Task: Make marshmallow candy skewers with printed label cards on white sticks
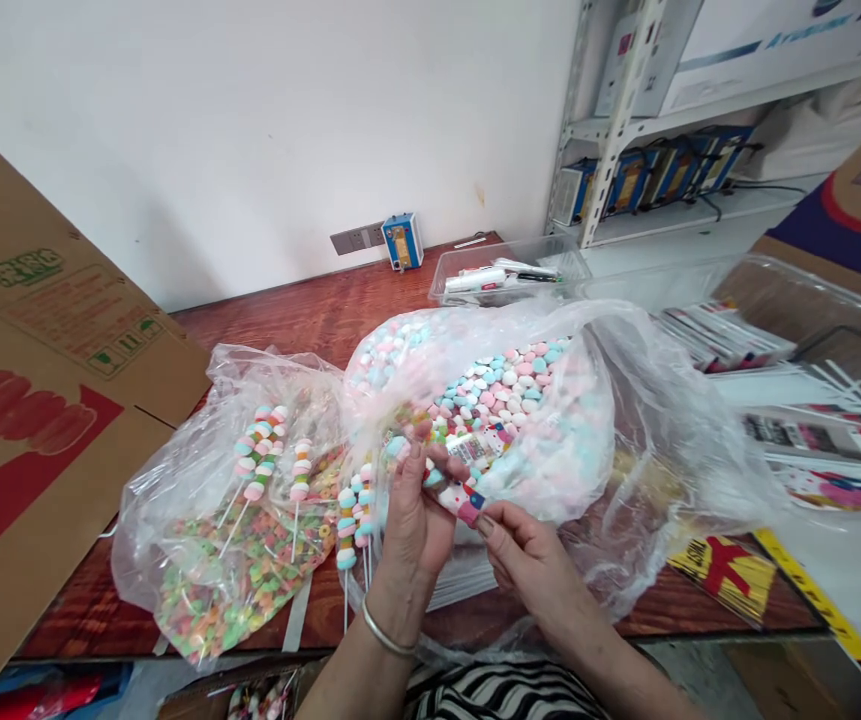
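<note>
Head view: two bare hands meet over the desk [310,310], centred on a small printed wrapper [464,503]. Your left hand [419,510], palm turned up, has its grip curled about the wrapper, seemingly to cradle it from beneath; your right hand [527,555] has its grip pinched on the wrapper's pink-and-blue end, thumb uppermost, which probably keeps the film taut between the two. Whether a candy skewer lies inside cannot be told, since your fingers cover much of it. Behind your hands, a large clear bag [509,385] gapes toward you, likely to leave its pastel candies within reach. To its left, a second bag [250,575] of small coloured pieces serves as a bed for several candy skewers [259,455], their sticks pointing toward you, perhaps for easy lifting. Further printed wrappers [812,435] lie at right, near your right side.
</note>
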Demonstrator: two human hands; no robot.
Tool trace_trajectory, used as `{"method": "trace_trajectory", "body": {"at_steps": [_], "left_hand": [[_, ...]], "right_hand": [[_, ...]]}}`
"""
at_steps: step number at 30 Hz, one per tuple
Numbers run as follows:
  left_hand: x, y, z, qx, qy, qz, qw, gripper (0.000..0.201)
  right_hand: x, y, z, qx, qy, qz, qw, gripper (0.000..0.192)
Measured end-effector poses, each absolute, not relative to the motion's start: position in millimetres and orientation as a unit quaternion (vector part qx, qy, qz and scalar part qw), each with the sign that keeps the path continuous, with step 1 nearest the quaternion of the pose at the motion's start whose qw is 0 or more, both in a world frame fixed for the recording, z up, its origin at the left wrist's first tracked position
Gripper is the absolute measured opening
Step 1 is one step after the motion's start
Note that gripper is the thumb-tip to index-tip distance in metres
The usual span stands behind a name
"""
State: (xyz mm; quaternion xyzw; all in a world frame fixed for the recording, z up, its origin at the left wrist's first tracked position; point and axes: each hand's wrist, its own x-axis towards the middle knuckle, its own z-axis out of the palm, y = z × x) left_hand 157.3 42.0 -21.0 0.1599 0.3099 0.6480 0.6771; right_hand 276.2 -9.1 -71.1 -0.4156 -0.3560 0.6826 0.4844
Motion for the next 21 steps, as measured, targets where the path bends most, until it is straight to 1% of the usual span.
{"method": "trace_trajectory", "body": {"at_steps": [3, 5, 8, 10, 12, 15, 18, 21], "left_hand": [[157.2, 49.5, -12.8, 0.109, 0.301, 0.665, 0.675, 0.028], [161.8, 48.6, -12.2, 0.103, 0.306, 0.665, 0.673, 0.023], [175.1, 41.0, -17.1, 0.116, 0.315, 0.646, 0.685, 0.026], [184.1, 35.2, -21.8, 0.124, 0.324, 0.624, 0.7, 0.028], [189.8, 31.3, -25.6, 0.138, 0.336, 0.61, 0.705, 0.026], [190.8, 28.3, -28.4, 0.179, 0.361, 0.605, 0.686, 0.023], [186.7, 24.0, -28.8, 0.207, 0.381, 0.598, 0.674, 0.027], [182.0, 16.4, -30.2, 0.219, 0.364, 0.575, 0.699, 0.026]], "right_hand": [[279.9, -18.9, -66.8, -0.452, -0.503, 0.583, 0.45, 0.028], [282.6, -25.7, -66.0, -0.469, -0.586, 0.512, 0.418, 0.029], [284.2, -31.8, -70.7, -0.485, -0.618, 0.469, 0.404, 0.028], [283.7, -32.2, -75.6, -0.489, -0.618, 0.455, 0.414, 0.028], [282.7, -30.8, -79.1, -0.489, -0.614, 0.452, 0.425, 0.029], [281.9, -27.5, -80.3, -0.499, -0.6, 0.451, 0.434, 0.03], [281.7, -24.1, -79.6, -0.506, -0.576, 0.465, 0.442, 0.031], [281.4, -21.1, -81.1, -0.507, -0.549, 0.474, 0.465, 0.03]]}}
